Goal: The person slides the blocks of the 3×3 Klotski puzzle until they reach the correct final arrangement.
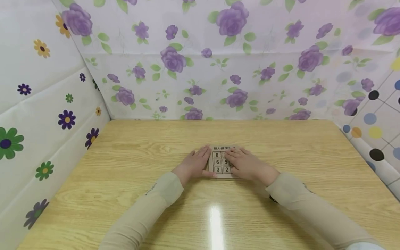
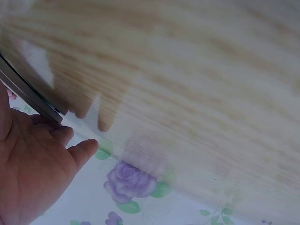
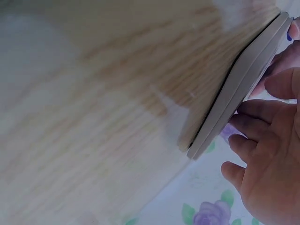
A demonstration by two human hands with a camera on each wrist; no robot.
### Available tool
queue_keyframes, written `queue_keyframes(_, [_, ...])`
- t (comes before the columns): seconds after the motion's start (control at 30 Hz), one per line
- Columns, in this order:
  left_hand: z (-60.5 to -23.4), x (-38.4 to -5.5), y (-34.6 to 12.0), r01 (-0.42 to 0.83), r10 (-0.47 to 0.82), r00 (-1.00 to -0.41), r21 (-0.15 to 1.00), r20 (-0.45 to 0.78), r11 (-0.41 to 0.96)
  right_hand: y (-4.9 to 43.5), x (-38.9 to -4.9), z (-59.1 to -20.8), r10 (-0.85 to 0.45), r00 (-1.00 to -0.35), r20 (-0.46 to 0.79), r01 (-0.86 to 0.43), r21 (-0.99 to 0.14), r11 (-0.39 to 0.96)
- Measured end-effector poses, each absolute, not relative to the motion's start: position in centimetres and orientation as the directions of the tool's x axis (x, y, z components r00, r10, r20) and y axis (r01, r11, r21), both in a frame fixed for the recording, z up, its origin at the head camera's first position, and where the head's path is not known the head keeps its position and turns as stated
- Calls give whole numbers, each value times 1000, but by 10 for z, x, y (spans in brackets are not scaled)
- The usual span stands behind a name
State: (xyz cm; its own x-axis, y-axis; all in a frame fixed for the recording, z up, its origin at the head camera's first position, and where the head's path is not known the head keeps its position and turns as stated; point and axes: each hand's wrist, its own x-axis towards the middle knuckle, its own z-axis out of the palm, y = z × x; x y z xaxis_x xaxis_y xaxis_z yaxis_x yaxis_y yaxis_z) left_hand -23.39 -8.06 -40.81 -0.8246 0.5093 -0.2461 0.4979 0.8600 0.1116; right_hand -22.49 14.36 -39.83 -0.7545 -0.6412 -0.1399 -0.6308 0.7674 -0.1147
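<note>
A flat, pale number sliding puzzle [image 1: 218, 162] lies on the table, its tiles 8, 6, 5, 3 and 2 readable in the head view. Along its left side my left hand [image 1: 195, 163] rests with straight fingers, the thumb lying at the near left corner. My right hand [image 1: 248, 165] reaches over the right part, fingertips touching the tiles and hiding the right column. In the left wrist view the puzzle's edge [image 2: 30, 96] meets the fingers of my left hand [image 2: 37, 164]. The right wrist view has the puzzle's side [image 3: 232, 91] beside my right hand [image 3: 272, 150].
The wood-grain table [image 1: 150, 149] extends around the puzzle and reflects a bright light streak [image 1: 216, 225] near the front. A purple-flowered cloth [image 1: 200, 69] hangs behind it, a daisy-print cloth [image 1: 47, 114] at the left and a dotted cloth [image 1: 382, 118] at the right.
</note>
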Motion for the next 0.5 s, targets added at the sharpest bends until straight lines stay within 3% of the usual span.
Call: queue_keyframes(0.5, [-409, -234, -81, 495, 508, -825, 117, -248, 861, 158, -214, -395, -652, -748, -118, -638, -141, 757])
